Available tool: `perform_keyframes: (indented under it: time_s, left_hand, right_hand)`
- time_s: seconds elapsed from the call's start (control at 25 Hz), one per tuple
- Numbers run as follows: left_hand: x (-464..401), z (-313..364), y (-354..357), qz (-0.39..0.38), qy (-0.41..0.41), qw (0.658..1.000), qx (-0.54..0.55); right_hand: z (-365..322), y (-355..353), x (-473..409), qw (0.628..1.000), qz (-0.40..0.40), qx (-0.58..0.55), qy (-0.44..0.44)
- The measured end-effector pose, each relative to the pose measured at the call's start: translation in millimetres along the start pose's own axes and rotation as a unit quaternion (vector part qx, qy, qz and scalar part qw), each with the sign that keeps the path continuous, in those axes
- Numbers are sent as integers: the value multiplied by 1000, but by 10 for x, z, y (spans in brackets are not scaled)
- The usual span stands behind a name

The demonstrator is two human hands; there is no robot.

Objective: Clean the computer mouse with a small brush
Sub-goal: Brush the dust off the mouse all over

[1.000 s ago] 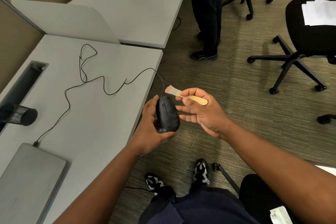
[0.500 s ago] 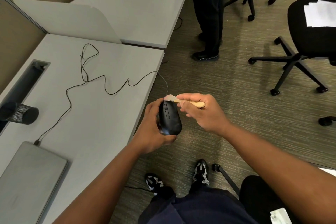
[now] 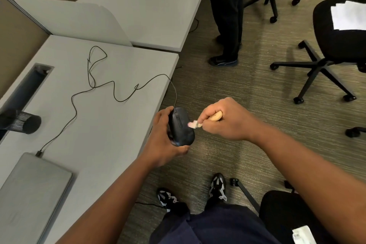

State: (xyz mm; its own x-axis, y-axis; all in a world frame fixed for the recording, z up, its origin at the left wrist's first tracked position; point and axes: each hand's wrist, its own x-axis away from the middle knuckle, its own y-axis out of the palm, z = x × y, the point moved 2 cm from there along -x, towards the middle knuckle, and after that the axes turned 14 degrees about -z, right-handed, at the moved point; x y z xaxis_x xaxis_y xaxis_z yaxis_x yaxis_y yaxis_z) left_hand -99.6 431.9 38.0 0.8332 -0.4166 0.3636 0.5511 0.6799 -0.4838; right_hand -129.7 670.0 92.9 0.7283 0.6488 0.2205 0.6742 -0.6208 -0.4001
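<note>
Brushing underway: we're gripping mouse (image 3: 182, 127) in left hand (image 3: 162, 140), right hand (image 3: 223, 119) fingers clenching brush (image 3: 206, 122), bristles touching mouse's right side; next, sweeping across scroll wheel.

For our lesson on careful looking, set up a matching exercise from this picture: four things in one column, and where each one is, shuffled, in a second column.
Things
1. mouse
2. brush
3. laptop
4. papers

Places
A. lying closed on the desk
B. on the seat of an office chair
C. held in the left hand, off the desk edge
D. gripped in the right hand, bristles at the mouse

Pairs: 1-C, 2-D, 3-A, 4-B
</note>
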Motion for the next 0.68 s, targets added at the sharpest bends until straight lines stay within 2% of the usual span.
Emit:
perform_keyframes:
  time_s: [0.08,0.16,0.24,0.44,0.68]
  left_hand:
    - [8,9,-22,3,0,1000,-1]
    - [0,5,-33,3,-1,1000,-7]
    - [-12,-7,-21,-3,-3,1000,-9]
    - [-8,2,-17,0,3,1000,-6]
    - [-21,20,-37,7,2,1000,-15]
  right_hand:
    - [71,-52,26,999,29,-10,10]
    - [121,-64,22,994,83,-75,6]
    - [115,-16,-16,986,96,-139,-2]
    - [99,77,-27,999,29,-42,-11]
    - [73,-77,24,997,-60,-45,2]
